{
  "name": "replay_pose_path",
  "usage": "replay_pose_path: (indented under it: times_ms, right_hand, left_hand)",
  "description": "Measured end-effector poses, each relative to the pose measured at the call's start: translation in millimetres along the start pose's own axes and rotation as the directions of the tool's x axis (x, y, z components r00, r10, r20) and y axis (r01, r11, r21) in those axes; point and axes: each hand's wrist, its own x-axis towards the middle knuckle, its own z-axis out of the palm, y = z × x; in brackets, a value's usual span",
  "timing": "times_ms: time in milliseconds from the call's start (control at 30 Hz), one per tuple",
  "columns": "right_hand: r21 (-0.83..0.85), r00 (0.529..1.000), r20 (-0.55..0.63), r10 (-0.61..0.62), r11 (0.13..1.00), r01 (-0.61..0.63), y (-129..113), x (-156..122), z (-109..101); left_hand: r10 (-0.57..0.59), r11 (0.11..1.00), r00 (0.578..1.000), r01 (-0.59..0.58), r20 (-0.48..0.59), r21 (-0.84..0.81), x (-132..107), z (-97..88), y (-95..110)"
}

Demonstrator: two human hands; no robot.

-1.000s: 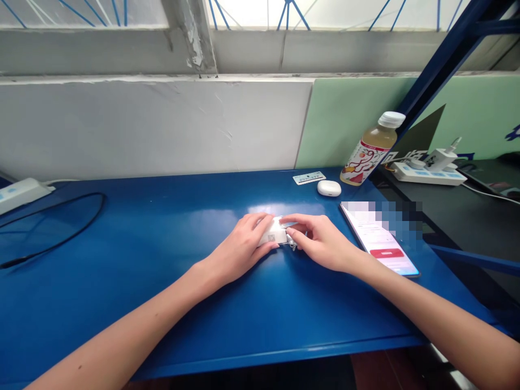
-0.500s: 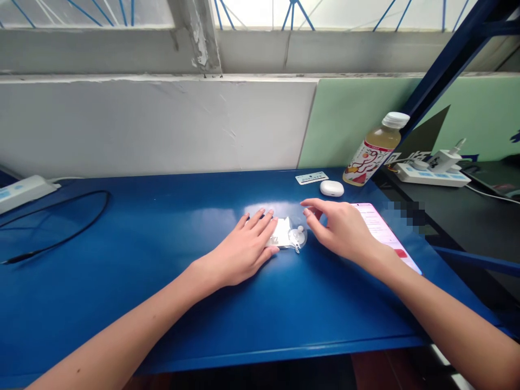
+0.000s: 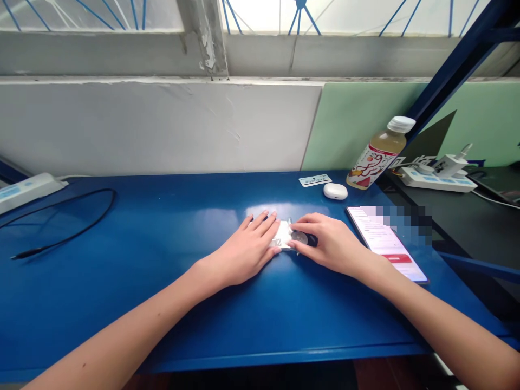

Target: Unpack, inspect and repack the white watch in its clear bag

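My left hand lies flat with fingers spread, pressing on a small white flat piece on the blue table; its left part is hidden under the fingers. At its right end is a clear round disc, seemingly plastic. Around this disc my right hand is curved, with thumb at the near edge and fingers at the far edge. What exactly the white piece and the disc are I cannot make out.
A phone with a lit screen lies right of my right hand. Behind are a white earbud case, a small card and a drink bottle. A black cable and power strip lie left.
My right hand has moved left and slightly down, from beside the clear disc to closing around it. My left hand stays on the white piece. More of the phone shows.
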Motion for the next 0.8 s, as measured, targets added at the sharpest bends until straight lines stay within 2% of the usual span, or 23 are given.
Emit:
replay_pose_path:
  times_ms: [167,333,400,600,800]
  right_hand:
    - [-0.09,0.999,0.005,-0.044,0.995,0.044,-2.1,-2.3,4.0]
    - [-0.192,0.994,-0.082,-0.074,0.98,0.058,-9.4,-5.0,7.2]
    - [-0.212,0.991,-0.083,-0.105,0.974,0.085,-11.0,-5.8,8.2]
    - [-0.214,0.987,-0.062,-0.148,0.968,0.132,-12.0,-6.7,11.1]
    - [-0.071,0.996,-0.069,-0.062,0.996,0.057,-10.3,-7.7,11.3]
  left_hand:
    - [-0.001,1.0,1.0,0.001,0.008,-0.002,-0.4,-0.1,0.1]
    - [-0.015,1.0,0.999,0.015,0.044,0.005,0.1,-1.7,0.2]
    - [-0.019,1.0,0.999,0.018,0.047,0.01,0.0,-1.6,-0.1]
    - [-0.015,0.999,0.999,0.013,0.049,0.037,-0.5,-0.1,-0.4]
    - [-0.014,0.999,0.999,0.012,0.048,0.053,1.4,-0.9,2.5]
